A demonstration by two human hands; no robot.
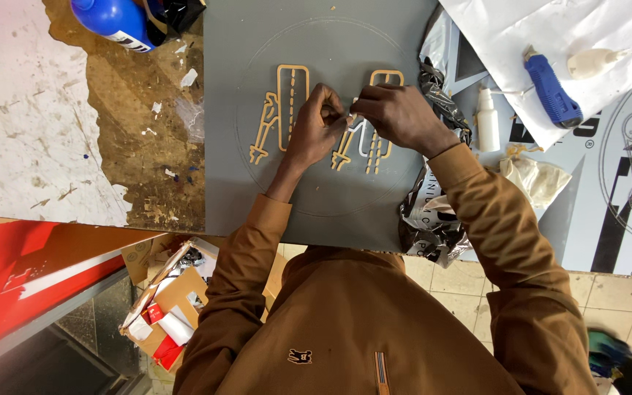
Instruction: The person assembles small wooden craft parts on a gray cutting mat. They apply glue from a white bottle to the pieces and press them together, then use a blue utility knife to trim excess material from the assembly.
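Now, at the far left corner you have a blue bottle [115, 20] lying on the stained tabletop [53, 146], well apart from your hands. Right of it sits the grey panel [243, 146], flat on the table with its near edge toward you. On the panel lie tan cut-out letters [292, 102], outlined shapes set side by side inside a faint scribed circle.

Your left hand [314, 128] rests over the middle of the panel, fingers curled and pinched on a small pale scrap [347, 117]. Whether that scrap is a backing strip or tape, you cannot tell at this size. Your right hand [396, 113] meets it from the right, thumb and forefinger closed on the same scrap, so both hands touch just above the letters. Part of the right-hand letter is hidden under your knuckles.

Just beside the panel's right edge lies crumpled black plastic [433, 219]. Farther right stands a small white bottle [486, 121], then a blue-handled knife [552, 91] on a white sheet [521, 29]. A crumpled cloth [535, 179] lies nearer you. Near left, below the table, an open carton [170, 300] holds odds and ends.
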